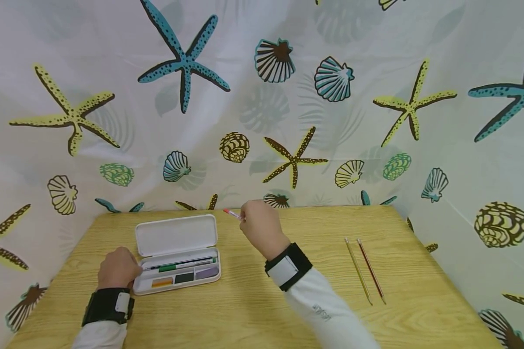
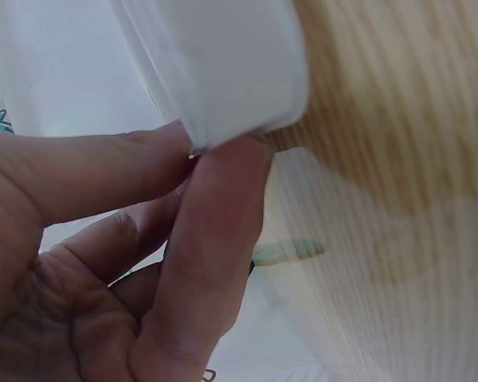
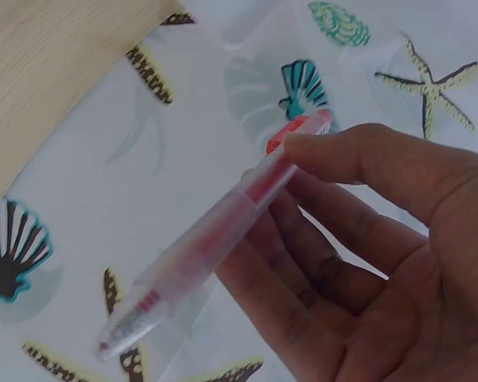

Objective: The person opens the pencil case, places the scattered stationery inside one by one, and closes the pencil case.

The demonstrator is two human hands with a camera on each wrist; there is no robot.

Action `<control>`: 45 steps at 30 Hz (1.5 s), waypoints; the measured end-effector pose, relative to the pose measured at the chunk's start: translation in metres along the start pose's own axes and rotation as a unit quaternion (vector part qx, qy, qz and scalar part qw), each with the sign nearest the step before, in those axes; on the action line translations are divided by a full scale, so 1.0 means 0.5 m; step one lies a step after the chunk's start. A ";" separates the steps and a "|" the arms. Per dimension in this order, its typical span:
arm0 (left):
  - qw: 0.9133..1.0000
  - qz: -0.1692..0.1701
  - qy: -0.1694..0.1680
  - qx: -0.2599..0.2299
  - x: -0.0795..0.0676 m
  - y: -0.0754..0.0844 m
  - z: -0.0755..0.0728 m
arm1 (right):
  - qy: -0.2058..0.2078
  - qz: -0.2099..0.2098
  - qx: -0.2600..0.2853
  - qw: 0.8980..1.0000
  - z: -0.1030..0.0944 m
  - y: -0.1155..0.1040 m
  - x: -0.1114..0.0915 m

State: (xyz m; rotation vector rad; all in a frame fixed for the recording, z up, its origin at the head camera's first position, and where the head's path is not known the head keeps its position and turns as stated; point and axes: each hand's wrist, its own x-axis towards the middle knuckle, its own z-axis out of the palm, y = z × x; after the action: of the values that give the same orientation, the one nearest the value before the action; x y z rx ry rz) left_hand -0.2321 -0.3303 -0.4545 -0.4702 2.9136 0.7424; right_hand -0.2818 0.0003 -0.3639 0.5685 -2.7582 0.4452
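My right hand [image 1: 264, 228] is raised over the back of the table and holds a red pen [image 3: 215, 231] with a see-through barrel. In the right wrist view the thumb presses near the pen's red clip end, and the other fingers support it from beneath. To the left lies a white pencil case [image 1: 176, 235], its lid tipped back. My left hand [image 1: 119, 269] grips the case's left edge, and the left wrist view shows thumb and finger pinching a white corner [image 2: 239, 87]. Inside the case are a green-marked pen [image 1: 185, 264] and other slim items.
The case's front compartments hold an orange block [image 1: 162, 281], a dark block [image 1: 184, 277] and a purple block [image 1: 207, 273]. A yellowish pencil [image 1: 358, 271] and a red pencil [image 1: 371, 270] lie at the right of the wooden table [image 1: 253, 310]. A shell-patterned curtain [image 1: 244, 106] hangs behind.
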 end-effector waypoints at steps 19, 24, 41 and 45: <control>1.000 -0.002 0.001 -0.014 -0.005 0.000 0.001 | -0.013 -0.132 -0.055 0.990 0.077 -0.171 0.025; 1.000 -0.002 0.003 -0.017 -0.004 -0.001 0.004 | -0.029 -0.149 -0.076 0.985 0.103 -0.199 0.027; 1.000 -0.006 0.003 -0.022 0.000 -0.007 0.006 | -0.098 -0.159 -0.131 0.974 0.226 -0.245 0.025; 1.000 -0.008 0.000 -0.021 0.002 -0.006 0.005 | -0.106 -0.156 -0.144 0.971 0.236 -0.253 0.030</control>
State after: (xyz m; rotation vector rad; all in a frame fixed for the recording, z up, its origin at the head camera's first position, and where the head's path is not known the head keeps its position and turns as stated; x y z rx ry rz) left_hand -0.2320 -0.3318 -0.4580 -0.4970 2.8947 0.8040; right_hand -0.2674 -0.1569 -0.4361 0.9993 -2.7833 -0.0942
